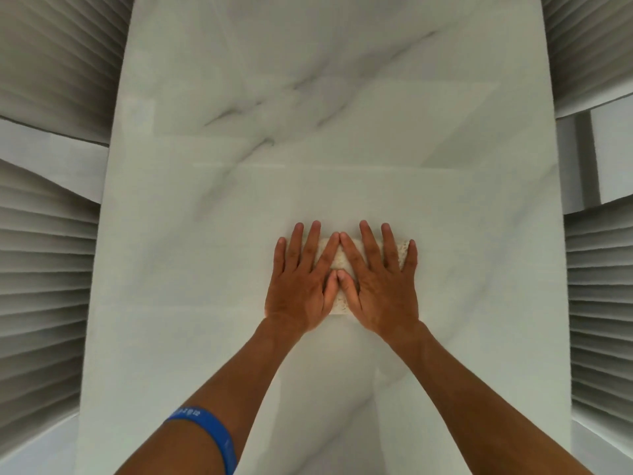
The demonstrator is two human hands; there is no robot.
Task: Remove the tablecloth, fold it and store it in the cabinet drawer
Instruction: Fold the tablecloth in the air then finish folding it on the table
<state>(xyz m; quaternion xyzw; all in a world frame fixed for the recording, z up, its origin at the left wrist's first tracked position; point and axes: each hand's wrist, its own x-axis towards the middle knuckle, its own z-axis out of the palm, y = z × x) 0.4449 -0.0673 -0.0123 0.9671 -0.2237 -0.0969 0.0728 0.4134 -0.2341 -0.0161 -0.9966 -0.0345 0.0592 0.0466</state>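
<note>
A cream lace tablecloth [339, 258], folded into a small thick pad, lies on the white marble table [205, 234] just right of centre. My left hand [301, 282] and my right hand [380, 286] lie flat on it side by side, fingers straight and spread, thumbs and forefingers touching. Together they cover most of the pad; only a strip between them, its near edge and its right edge show. A blue wristband [209, 430] is on my left forearm. No cabinet drawer is in view.
The long marble table runs away from me with grey veining at its far part. Ribbed grey chair backs [44, 269] flank it on the left, and more ribbed grey chair backs [603, 303] flank it on the right, close to both long edges.
</note>
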